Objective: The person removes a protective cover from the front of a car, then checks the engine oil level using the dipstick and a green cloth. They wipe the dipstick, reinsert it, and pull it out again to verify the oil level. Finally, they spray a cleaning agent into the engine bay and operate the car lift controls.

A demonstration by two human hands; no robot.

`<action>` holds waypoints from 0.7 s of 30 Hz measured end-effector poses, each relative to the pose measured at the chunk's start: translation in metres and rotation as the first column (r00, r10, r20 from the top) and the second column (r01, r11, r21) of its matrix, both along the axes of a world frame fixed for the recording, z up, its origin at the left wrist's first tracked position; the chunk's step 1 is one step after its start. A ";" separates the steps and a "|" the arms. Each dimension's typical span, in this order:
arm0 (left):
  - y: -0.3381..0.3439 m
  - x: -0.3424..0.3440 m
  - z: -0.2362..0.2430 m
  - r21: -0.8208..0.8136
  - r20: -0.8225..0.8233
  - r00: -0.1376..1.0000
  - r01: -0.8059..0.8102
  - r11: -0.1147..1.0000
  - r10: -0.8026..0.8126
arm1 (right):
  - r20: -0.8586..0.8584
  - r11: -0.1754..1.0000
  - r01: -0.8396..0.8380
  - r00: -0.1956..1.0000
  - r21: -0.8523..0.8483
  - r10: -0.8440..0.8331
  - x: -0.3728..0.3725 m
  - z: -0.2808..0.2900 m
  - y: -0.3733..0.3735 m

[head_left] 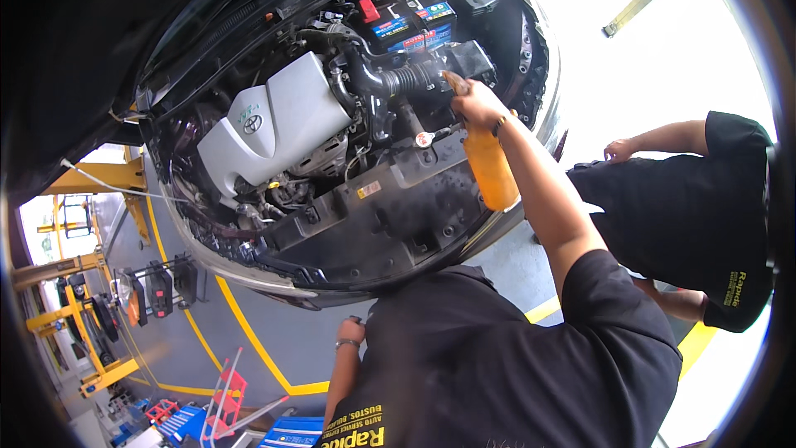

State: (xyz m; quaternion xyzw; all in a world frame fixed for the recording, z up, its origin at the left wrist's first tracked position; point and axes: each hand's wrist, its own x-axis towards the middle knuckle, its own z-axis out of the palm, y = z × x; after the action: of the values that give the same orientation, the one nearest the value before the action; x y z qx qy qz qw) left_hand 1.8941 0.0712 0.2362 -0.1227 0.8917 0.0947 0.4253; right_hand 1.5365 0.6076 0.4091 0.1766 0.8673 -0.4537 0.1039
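My right hand (481,104) is closed round the neck of an orange spray bottle (491,168), whose brownish nozzle points toward the ribbed black air intake hose (412,79). The bottle's body hangs below the hand, over the front right of the open engine bay. Low beside my torso, my left hand (351,331) is closed, with a small dark thing at its fingers that I cannot make out. A grey engine cover (280,114) lies left of the hose. The car battery (412,25) with a red terminal cap sits behind it.
The raised hood (75,50) covers the upper left. A black radiator cover (398,211) runs along the car's front. Another person (680,207) in a black shirt stands close at right. Yellow lift equipment (79,307) and a red stand (228,398) are at lower left.
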 end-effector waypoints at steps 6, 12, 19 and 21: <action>-0.007 0.008 0.006 0.056 -0.049 0.993 -0.106 0.993 0.109 | -0.063 0.561 -0.403 0.770 0.723 0.635 -0.053 -0.017 0.025; -0.009 0.045 -0.010 0.145 -0.011 0.970 -0.241 0.960 0.245 | 0.082 0.990 -0.052 0.996 0.130 0.041 0.010 0.013 -0.002; -0.030 0.096 -0.076 0.173 -0.049 0.954 -0.284 0.943 0.296 | 0.102 0.974 -0.225 0.970 0.035 0.220 0.106 0.003 -0.059; -0.017 0.052 -0.044 0.185 0.080 0.947 -0.321 0.929 0.312 | 0.276 0.989 -0.033 0.958 -0.146 0.073 0.107 -0.016 -0.060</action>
State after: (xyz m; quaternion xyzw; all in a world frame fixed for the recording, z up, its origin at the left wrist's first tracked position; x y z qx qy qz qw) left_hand 1.9462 0.0543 0.1919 -0.2249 0.8359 0.2460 0.4360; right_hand 1.6430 0.5478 0.3926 0.2079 0.8142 -0.4810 0.2500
